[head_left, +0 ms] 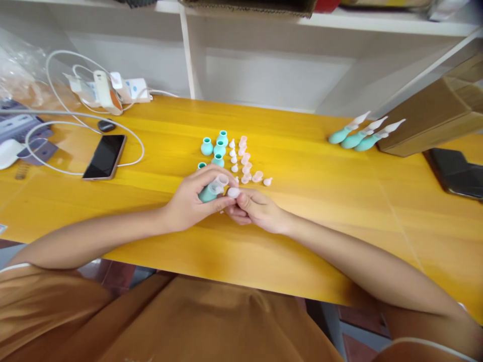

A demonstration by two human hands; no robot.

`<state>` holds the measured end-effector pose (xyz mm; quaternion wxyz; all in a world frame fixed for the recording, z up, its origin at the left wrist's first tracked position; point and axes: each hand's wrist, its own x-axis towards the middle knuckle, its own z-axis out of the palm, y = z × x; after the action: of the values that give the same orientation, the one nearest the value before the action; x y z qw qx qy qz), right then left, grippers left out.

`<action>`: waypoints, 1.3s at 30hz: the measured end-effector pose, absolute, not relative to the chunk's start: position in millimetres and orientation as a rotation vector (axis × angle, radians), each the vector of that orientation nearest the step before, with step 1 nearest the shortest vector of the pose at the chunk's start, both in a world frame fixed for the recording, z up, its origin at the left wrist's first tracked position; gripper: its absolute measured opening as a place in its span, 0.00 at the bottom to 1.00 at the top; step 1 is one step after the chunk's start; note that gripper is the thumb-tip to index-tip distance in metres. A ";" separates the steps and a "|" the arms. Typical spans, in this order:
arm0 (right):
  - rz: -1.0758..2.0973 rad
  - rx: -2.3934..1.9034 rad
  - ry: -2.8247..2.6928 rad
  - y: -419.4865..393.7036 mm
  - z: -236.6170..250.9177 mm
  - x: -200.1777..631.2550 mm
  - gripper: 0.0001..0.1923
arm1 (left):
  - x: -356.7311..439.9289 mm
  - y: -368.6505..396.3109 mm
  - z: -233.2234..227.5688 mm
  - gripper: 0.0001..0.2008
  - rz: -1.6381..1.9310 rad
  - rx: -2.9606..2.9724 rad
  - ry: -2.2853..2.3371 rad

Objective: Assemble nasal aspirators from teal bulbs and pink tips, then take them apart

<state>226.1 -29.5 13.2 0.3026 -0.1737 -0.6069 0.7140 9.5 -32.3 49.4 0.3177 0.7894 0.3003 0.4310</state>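
Observation:
My left hand (pixel 192 200) grips a small teal rubber bulb (pixel 209 192) with a clear collar at its mouth, tilted toward the right. My right hand (pixel 253 208) pinches a small whitish-pink tip (pixel 233 192) right at that mouth. Both hands rest on the yellow wooden table (pixel 320 201). Just behind them stand several loose teal bulbs (pixel 214 147) and several small pink and white tips (pixel 243 161) in rows.
Three finished teal bulbs with white nozzles (pixel 358 134) lie at the back right beside a cardboard box (pixel 437 115). A black phone (pixel 104 156), white cables (pixel 75 120) and a charger (pixel 107 90) sit at the left. Another dark phone (pixel 456 173) lies at the right edge.

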 end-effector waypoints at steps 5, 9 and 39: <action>0.804 -0.638 -1.957 -21.9 22.1 250.0 0.17 | 11.0 -37.2 53.7 0.09 1.069 1.950 0.963; 0.360 -0.691 -2.175 -14.1 24.9 261.6 0.16 | 10.7 -33.8 52.7 0.11 1.043 1.965 0.986; 0.859 -0.796 -2.598 9.9 51.7 276.4 0.17 | 5.8 -25.5 38.0 0.06 0.647 2.450 1.049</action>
<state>276.4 9.9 51.7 0.1454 -0.2764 -0.9020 0.2981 5.8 -25.5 38.0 0.1983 0.8756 0.3748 0.2312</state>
